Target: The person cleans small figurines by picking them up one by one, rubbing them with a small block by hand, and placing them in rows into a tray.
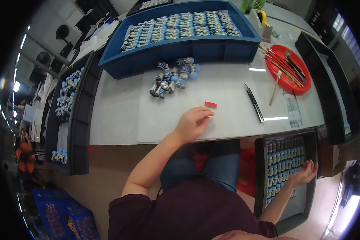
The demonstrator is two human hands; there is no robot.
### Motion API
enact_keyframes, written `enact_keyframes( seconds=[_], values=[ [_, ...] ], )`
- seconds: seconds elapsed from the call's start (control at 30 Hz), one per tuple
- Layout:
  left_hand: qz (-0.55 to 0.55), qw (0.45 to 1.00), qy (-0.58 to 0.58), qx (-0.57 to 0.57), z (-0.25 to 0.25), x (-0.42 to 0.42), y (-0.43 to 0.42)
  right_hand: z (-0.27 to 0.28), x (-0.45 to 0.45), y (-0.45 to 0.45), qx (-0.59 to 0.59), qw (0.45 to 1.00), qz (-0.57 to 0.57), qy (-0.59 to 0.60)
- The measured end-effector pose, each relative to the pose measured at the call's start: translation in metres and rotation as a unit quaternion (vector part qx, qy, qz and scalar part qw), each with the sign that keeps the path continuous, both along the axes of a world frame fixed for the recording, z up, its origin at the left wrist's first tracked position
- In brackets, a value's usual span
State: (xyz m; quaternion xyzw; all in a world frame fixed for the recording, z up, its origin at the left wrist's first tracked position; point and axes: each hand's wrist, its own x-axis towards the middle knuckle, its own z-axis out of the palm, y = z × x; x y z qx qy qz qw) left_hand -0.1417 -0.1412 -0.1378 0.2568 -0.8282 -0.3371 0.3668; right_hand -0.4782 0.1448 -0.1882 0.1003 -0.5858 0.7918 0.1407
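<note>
My left hand [194,123] rests over the front part of the white table, its fingers bent near a small red block [211,104]; whether it holds anything is too small to tell. My right hand [304,174] is above a dark tray [259,172] at the lower right, fingers apart and nothing visible in them. Rows of small blue and white figures [284,160] fill much of that tray. A loose heap of blue and white figurines [170,80] lies on the table, beyond my left hand.
A blue bin [148,56] of figurines stands at the back. On the right are a red dish [282,82] with brushes, a black pen-like tool [254,103] and a dark bin [336,96]. Another dark bin [79,120] with figurines stands left.
</note>
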Motion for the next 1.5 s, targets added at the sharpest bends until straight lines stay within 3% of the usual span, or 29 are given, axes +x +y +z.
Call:
enact_keyframes(
  seconds=[0.1,0.2,0.27,0.3,0.37,0.4,0.47,0.6,0.67,0.8,0.9,1.1,1.2,1.37,1.5],
  values=[
    [-0.033,0.995,0.000,-0.091,0.007,0.012,-0.007,0.025,0.079,-0.096,0.037,0.974,0.209,0.075],
    [-0.012,0.987,-0.002,-0.160,0.021,0.034,-0.025,0.031,0.147,-0.155,0.074,0.902,0.396,0.157],
    [0.076,0.984,0.012,-0.163,0.029,0.051,-0.044,0.050,0.178,-0.190,0.167,0.826,0.444,0.304],
    [0.075,0.983,0.015,-0.167,0.031,0.059,-0.053,0.055,0.192,-0.204,0.180,0.798,0.471,0.329],
    [0.185,0.978,0.010,-0.095,0.036,0.074,-0.069,0.059,0.212,-0.222,0.193,0.776,0.510,0.317],
    [0.184,0.978,0.013,-0.099,0.039,0.079,-0.076,0.058,0.216,-0.230,0.203,0.776,0.484,0.350],
    [0.246,0.969,0.013,0.007,0.045,0.088,-0.088,0.053,0.218,-0.239,0.210,0.774,0.457,0.385],
    [0.282,0.958,-0.054,0.017,0.039,0.088,-0.126,0.044,0.212,-0.237,0.218,0.819,0.430,0.312],
    [0.292,0.943,-0.105,0.123,0.041,0.078,-0.147,0.039,0.210,-0.236,0.203,0.839,0.432,0.262],
    [0.379,0.890,-0.221,0.126,0.044,0.052,-0.173,0.038,0.209,-0.236,0.200,0.848,0.427,0.243],
    [0.394,0.879,-0.232,0.139,0.045,0.043,-0.174,0.035,0.208,-0.237,0.194,0.853,0.431,0.221],
    [0.384,0.890,-0.156,0.190,0.031,0.042,-0.183,0.032,0.206,-0.235,0.197,0.848,0.450,0.200],
    [0.390,0.910,-0.085,0.110,0.037,0.043,-0.168,0.032,0.206,-0.236,0.189,0.851,0.449,0.198],
    [0.295,0.939,0.161,0.077,0.032,0.037,-0.156,0.033,0.208,-0.234,0.187,0.851,0.455,0.182],
    [0.223,0.969,0.084,0.060,0.045,0.022,-0.141,0.034,0.206,-0.236,0.185,0.853,0.449,0.192]
  ],
)
